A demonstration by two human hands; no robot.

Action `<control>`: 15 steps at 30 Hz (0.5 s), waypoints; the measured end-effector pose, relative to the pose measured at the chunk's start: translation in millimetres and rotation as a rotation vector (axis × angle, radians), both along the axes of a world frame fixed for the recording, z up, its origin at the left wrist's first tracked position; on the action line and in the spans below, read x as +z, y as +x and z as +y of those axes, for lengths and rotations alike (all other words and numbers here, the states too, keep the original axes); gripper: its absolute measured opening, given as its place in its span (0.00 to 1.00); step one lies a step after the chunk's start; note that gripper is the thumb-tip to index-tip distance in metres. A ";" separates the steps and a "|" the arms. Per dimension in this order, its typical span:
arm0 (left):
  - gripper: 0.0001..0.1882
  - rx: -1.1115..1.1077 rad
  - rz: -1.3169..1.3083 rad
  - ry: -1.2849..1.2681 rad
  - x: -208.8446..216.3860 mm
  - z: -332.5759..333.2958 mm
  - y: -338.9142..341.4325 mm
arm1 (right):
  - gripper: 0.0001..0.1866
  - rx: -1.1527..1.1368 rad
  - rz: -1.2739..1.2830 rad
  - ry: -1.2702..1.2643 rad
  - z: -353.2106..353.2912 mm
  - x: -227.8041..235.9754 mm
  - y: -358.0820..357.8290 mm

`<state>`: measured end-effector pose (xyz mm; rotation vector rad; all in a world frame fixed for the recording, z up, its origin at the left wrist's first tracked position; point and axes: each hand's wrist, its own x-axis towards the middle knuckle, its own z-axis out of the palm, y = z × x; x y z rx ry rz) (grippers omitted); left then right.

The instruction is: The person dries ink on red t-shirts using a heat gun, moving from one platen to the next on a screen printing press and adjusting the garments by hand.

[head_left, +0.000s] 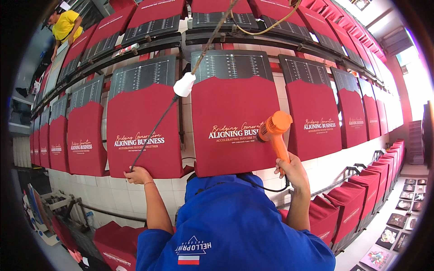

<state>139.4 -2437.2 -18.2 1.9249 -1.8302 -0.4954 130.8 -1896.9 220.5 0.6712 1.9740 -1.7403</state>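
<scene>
My right hand [291, 172] is wrapped round the handle of an orange hair dryer [279, 124]. Its barrel lies over the print of the dark red shirt [235, 104] right in front of me, hiding the print's right part. Whether it touches the cloth I cannot tell. At the lower edge of the red shirt to the left [142, 113], my left hand [139, 175] pinches a black cord [156, 131]. This cord runs up, taut, to a white plug connector [184, 85] hanging from a brown cord [212, 38]. Both shirts lie flat on dark boards with white ruler marks.
Rows of boards with printed red shirts [312, 115] stretch left and right. Behind lies another row on a black rail [226, 34], with a yellowish cable [271, 29] above. More shirts [346, 203] stand behind me at right. A person in yellow [67, 26] is at the far left.
</scene>
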 end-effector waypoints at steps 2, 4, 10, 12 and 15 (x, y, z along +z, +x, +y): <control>0.28 -0.001 0.008 0.006 -0.7 2.8 -2.7 | 0.09 -0.014 0.037 0.059 3.4 -0.6 2.4; 0.27 0.006 0.005 0.014 0.8 3.6 -3.6 | 0.09 -0.041 0.043 0.055 10.1 -0.5 3.2; 0.27 0.007 -0.054 0.029 4.5 9.0 -5.5 | 0.09 -0.109 0.045 0.010 28.4 -2.4 4.5; 0.27 -0.013 -0.080 -0.001 -0.4 5.2 1.7 | 0.09 -0.125 0.039 -0.062 37.5 -3.6 5.6; 0.28 -0.068 -0.059 0.044 -3.4 7.6 -0.2 | 0.11 -0.117 0.067 0.025 31.2 -8.1 9.1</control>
